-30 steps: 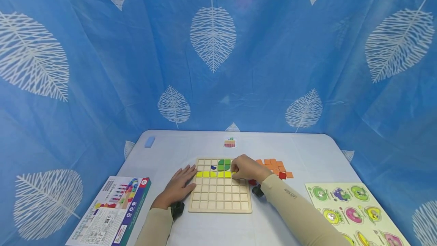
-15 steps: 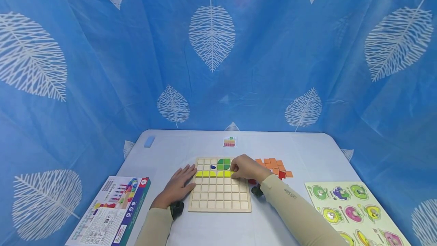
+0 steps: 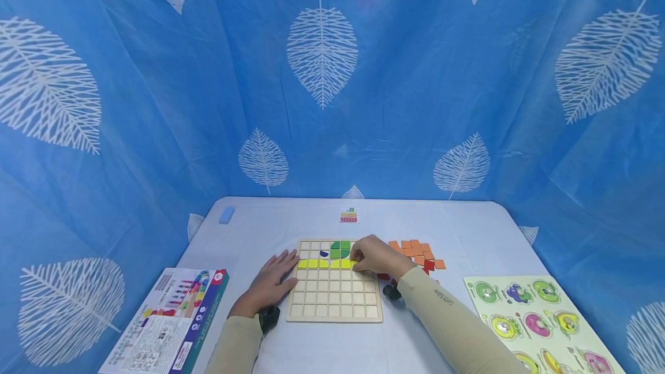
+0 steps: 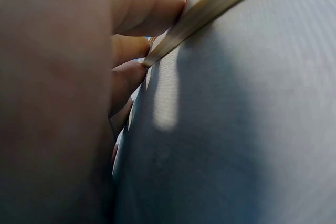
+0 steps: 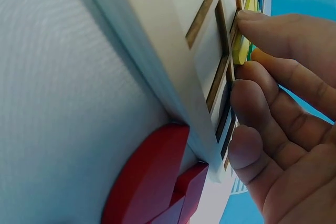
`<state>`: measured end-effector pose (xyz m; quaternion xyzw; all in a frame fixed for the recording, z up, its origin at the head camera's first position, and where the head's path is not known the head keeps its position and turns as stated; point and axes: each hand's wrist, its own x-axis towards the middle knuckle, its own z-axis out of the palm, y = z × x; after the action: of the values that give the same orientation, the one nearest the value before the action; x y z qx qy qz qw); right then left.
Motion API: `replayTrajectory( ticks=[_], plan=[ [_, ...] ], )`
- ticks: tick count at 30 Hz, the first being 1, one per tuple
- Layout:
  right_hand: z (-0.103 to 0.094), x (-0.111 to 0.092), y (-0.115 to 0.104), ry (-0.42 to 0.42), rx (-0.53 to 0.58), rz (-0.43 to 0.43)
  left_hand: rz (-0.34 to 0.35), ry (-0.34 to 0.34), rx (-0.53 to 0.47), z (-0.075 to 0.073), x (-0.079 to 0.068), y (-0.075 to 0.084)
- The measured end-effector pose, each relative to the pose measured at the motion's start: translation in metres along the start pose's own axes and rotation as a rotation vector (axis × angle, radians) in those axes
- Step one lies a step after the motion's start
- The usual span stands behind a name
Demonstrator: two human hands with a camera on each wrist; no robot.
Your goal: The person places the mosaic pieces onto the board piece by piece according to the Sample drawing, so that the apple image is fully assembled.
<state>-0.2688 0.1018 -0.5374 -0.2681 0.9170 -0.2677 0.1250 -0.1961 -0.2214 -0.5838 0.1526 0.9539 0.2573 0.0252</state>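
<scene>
A wooden grid board lies on the table with a row of yellow tiles across it. Green tiles form a rounded shape above that row, beside a small dark blue piece. My right hand is over the board's right side. Its thumb and index finger pinch a yellow tile at a cell, seen in the right wrist view. My left hand lies with spread fingers at the board's left edge, and its fingertips touch the wooden rim.
Orange squares are heaped right of the board, with red pieces close to its edge. A small picture card lies behind it. A printed box is at left, a fruit puzzle board at right, and a blue block far left.
</scene>
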Motion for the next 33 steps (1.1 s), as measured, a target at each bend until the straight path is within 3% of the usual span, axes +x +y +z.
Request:
replayTrajectory(
  ticks=[7,13,23,28,33],
  plan=[
    [-0.003,-0.004,0.003,0.037,-0.006,-0.047,-0.002,0.002,-0.004,-0.001,-0.001,0.001],
    [-0.024,-0.008,0.018,0.112,-0.004,-0.08,-0.005,-0.005,0.009,-0.001,0.0,0.002],
    [-0.062,-0.02,0.056,0.134,0.047,0.19,0.002,-0.005,0.002,-0.002,-0.001,0.001],
    [-0.071,-0.026,0.068,0.137,0.065,0.24,0.006,-0.004,-0.002,-0.004,-0.002,0.002],
    [-0.069,-0.028,0.077,0.102,0.094,0.284,0.008,-0.009,0.0,-0.004,-0.001,0.003]
  ],
)
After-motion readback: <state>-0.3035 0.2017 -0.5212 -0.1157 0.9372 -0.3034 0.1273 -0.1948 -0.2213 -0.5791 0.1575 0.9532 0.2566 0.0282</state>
